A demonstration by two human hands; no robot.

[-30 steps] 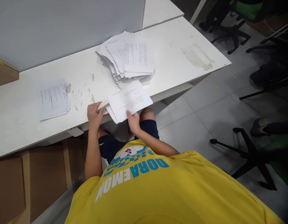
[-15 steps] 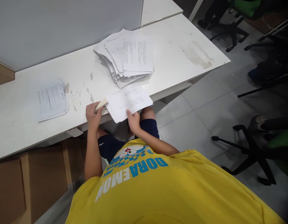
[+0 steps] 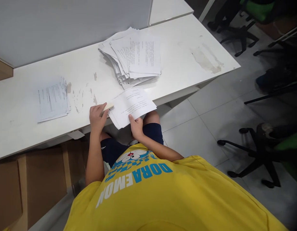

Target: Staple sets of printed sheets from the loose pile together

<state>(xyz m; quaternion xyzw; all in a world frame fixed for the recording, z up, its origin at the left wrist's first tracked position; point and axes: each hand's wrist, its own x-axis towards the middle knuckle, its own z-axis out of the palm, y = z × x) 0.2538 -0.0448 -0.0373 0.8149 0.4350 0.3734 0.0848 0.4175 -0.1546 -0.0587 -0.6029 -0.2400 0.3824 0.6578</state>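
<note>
My left hand (image 3: 98, 116) is closed around a small cream-coloured stapler (image 3: 109, 106), mostly covered by the fingers. The stapler's end meets the left edge of some printed sheets (image 3: 134, 104). Those sheets are gripped at their near edge by my right hand (image 3: 136, 124), thumb on top and fingers underneath. They are tilted over the desk's front edge and bend slightly. Just beyond them lies a thick, uneven pile of printed paper (image 3: 143, 57). A smaller paper stack (image 3: 53, 101) rests farther left.
The white desk (image 3: 177, 54) has scuffed, stained patches and a grey partition (image 3: 71, 25) behind it. Cardboard boxes (image 3: 44, 183) stand below at the left. Wheeled office chairs (image 3: 259, 154) are on the tiled floor at the right.
The stapler and the left edge of the held sheets have come closer together, so the stapler now overlaps that edge. The view has shifted slightly; both piles on the desk stay put.
</note>
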